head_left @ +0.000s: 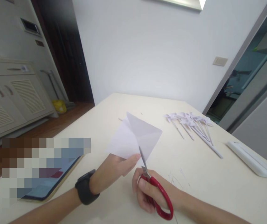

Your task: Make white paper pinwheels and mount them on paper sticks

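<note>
My left hand (119, 166), with a black watch (85, 187) on the wrist, pinches the lower edge of a square sheet of white paper (124, 137) between thumb and hidden fingers. The paper is held above the table, creased, its right half raised. In my right hand (149, 188) is a pair of scissors (162, 199) with red handles, the fingers wrapped through and around the loops. The metal blades point up and away and overlap the paper's lower edge near my left thumb. Whether the blades bite into the sheet I cannot tell.
Several white paper pinwheels (189, 119) on thin sticks lie at the right back of the table (114, 202). A white packet (252, 160) rests by the right edge. Thin paper slivers (177, 180) lie beside my right forearm. At the left is a tablet (51, 183), its screen partly blurred out.
</note>
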Tool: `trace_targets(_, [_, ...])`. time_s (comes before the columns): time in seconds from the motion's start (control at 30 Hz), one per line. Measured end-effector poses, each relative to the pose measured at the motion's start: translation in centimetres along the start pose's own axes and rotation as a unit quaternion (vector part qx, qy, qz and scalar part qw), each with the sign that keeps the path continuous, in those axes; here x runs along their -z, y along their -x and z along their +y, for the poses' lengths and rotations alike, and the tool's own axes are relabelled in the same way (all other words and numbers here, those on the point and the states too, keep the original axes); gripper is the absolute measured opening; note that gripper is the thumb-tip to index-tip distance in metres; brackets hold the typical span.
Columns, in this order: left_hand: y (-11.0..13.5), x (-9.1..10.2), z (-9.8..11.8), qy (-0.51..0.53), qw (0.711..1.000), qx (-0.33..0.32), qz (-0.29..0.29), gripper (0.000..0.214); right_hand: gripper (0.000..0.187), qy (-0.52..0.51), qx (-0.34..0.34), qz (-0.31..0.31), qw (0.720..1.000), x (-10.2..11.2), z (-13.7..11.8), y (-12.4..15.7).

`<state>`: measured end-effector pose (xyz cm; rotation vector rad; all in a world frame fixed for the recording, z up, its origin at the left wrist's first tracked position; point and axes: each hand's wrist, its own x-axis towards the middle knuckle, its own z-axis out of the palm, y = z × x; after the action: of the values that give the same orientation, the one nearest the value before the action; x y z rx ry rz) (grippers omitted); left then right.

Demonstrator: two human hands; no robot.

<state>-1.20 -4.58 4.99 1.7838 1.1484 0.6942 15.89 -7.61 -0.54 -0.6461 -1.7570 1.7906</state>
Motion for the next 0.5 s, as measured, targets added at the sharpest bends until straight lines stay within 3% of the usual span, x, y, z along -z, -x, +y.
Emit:
trace_targets(0.3, [-0.01,-0.08,0.08,0.018,1.000,0.010,0.007,0.045,0.044,0.015,-0.051,0.032,0.998,-0.56,0.91,0.31])
trace_targets(0.5, [-0.06,-0.30,-0.14,0.043,0.999,0.014,0.011,0.044,0.040,0.048,-0.107,0.072,0.991,-0.53,0.90,0.47])
